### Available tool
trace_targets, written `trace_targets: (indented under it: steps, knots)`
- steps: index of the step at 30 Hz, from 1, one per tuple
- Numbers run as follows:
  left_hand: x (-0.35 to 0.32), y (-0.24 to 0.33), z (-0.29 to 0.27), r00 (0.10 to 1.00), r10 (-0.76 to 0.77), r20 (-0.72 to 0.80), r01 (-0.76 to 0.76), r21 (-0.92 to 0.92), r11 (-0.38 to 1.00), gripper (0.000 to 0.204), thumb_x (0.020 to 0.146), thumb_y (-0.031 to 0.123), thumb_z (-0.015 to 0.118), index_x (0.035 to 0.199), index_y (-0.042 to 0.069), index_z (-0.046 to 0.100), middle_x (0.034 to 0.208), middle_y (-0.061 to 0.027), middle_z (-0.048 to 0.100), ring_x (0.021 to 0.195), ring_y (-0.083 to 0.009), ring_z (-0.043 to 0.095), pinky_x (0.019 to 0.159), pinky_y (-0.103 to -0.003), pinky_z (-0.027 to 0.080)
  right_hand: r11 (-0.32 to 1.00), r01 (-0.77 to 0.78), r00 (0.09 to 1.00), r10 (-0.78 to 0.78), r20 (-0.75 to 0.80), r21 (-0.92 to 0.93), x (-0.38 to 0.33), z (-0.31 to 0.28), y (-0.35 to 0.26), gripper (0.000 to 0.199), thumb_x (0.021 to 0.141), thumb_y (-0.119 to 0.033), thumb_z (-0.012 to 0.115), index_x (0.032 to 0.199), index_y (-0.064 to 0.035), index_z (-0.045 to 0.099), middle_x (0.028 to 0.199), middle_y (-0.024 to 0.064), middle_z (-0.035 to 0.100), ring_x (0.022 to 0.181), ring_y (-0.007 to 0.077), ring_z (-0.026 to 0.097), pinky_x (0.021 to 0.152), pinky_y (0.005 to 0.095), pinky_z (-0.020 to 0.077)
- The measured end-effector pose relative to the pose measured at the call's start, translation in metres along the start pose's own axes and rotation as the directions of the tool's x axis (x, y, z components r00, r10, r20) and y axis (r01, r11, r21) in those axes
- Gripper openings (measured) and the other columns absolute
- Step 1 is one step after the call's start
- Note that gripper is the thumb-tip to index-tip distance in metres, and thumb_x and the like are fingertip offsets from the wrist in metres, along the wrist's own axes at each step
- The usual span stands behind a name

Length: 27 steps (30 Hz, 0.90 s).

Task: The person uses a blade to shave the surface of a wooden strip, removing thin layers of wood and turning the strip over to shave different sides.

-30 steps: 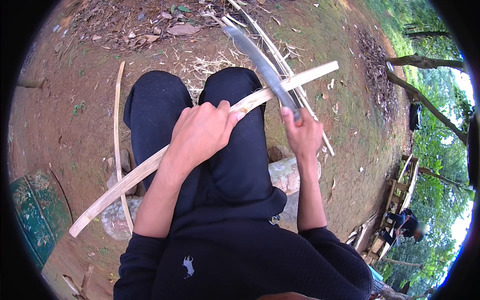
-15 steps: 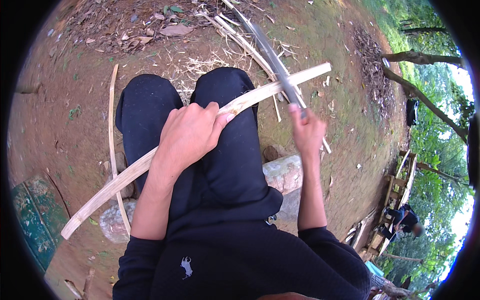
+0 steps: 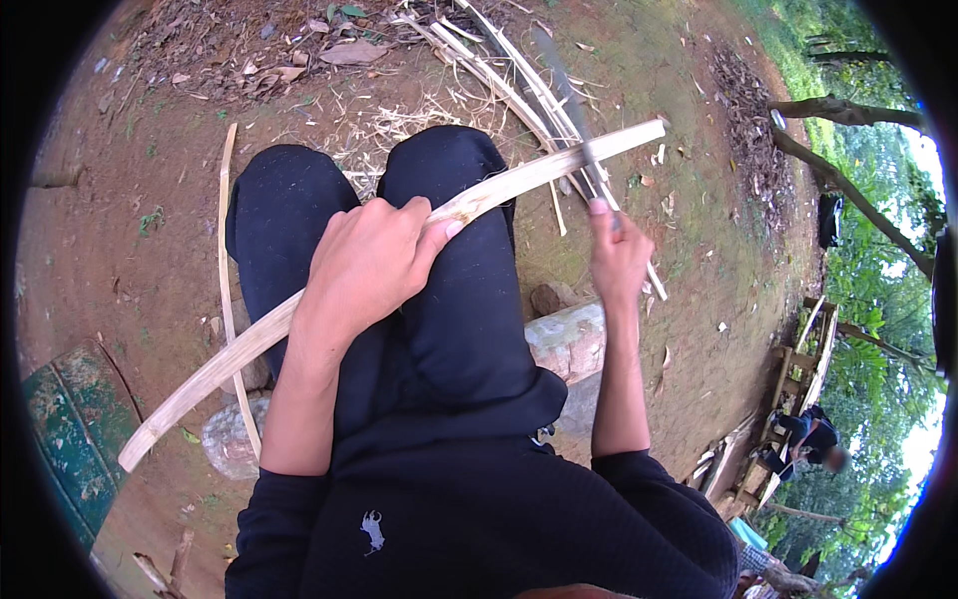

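Observation:
My left hand [image 3: 371,258] is closed around the middle of a long pale wooden strip [image 3: 222,371], pressing it over my thighs with the thumb along its upper part. The strip slants from the lower left to the upper right. My right hand [image 3: 619,258] grips a long-bladed knife [image 3: 565,88] by its handle, which the fingers mostly hide. Its blade, slightly blurred, points away from me and crosses the strip close to the far right end.
Split wood strips [image 3: 489,82] and curly shavings [image 3: 399,122] lie on the ground beyond my knees. A thin strip [image 3: 226,215] stands beside my left leg. Logs [image 3: 567,341] lie beneath me, a green panel [image 3: 70,439] at lower left. Another person [image 3: 810,439] sits far right.
The knife and my right hand have shifted slightly right, toward the strip's far end. My left hand keeps its grip, with the strip nearly in the same place.

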<state>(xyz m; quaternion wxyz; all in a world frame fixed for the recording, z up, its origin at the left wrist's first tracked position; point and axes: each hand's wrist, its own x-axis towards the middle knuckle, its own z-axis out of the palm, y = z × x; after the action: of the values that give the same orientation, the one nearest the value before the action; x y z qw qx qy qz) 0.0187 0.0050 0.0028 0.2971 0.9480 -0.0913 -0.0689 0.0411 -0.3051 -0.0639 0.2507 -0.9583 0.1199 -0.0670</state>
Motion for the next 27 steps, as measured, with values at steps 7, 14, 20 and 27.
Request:
trace_targets:
  steps: [7, 14, 20, 27]
  knots:
    - [-0.001, 0.0, 0.001, 1.0, 0.003, 0.015, -0.003, -0.035, 0.999, 0.04, 0.099, 0.035, 0.062, 0.078, 0.001, 0.061, 0.06, -0.0219, 0.059, 0.062, -0.0433, 0.062, 0.058, -0.05, 0.049, 0.993, 0.103, 0.989, -0.108, 0.098, 0.061, -0.021, 0.004, -0.072, 0.066, 0.086, -0.062, 0.071, 0.068, 0.0007, 0.06, 0.048, 0.011, 0.053, 0.047, 0.034, 0.06, 0.052, 0.0445, 0.0476]
    - [-0.002, -0.003, 0.005, 0.998, 0.06, -0.031, -0.059, 0.054, 0.997, 0.041, 0.099, 0.034, 0.062, 0.078, 0.0, 0.061, 0.059, -0.0214, 0.06, 0.06, -0.0421, 0.063, 0.057, -0.05, 0.05, 0.98, 0.194, 0.973, -0.188, 0.136, -0.033, -0.014, 0.006, -0.071, 0.069, 0.085, -0.068, 0.069, 0.066, -0.0024, 0.059, 0.048, 0.0098, 0.057, 0.049, 0.0334, 0.064, 0.05, 0.0443, 0.0496]
    - [-0.002, -0.003, 0.002, 0.998, 0.068, -0.001, -0.068, 0.095, 0.993, 0.041, 0.1, 0.035, 0.062, 0.078, 0.0, 0.062, 0.059, -0.0207, 0.06, 0.06, -0.042, 0.064, 0.056, -0.05, 0.05, 0.891, 0.418, 0.907, -0.396, 0.143, -0.178, 0.0, 0.004, -0.053, 0.067, 0.086, -0.069, 0.067, 0.069, -0.0038, 0.062, 0.049, 0.0095, 0.06, 0.046, 0.0331, 0.064, 0.046, 0.0426, 0.05]
    - [-0.013, -0.01, -0.009, 1.0, -0.009, -0.003, 0.009, 0.063, 0.998, 0.043, 0.1, 0.037, 0.06, 0.078, 0.0, 0.063, 0.06, -0.0217, 0.06, 0.063, -0.0433, 0.063, 0.06, -0.051, 0.05, 0.893, -0.337, 0.941, 0.33, -0.076, -0.299, 0.082, -0.022, 0.066, 0.084, 0.094, -0.077, 0.045, 0.079, 0.001, 0.073, 0.07, 0.0231, 0.069, 0.068, 0.0345, 0.071, 0.065, 0.051, 0.0557]
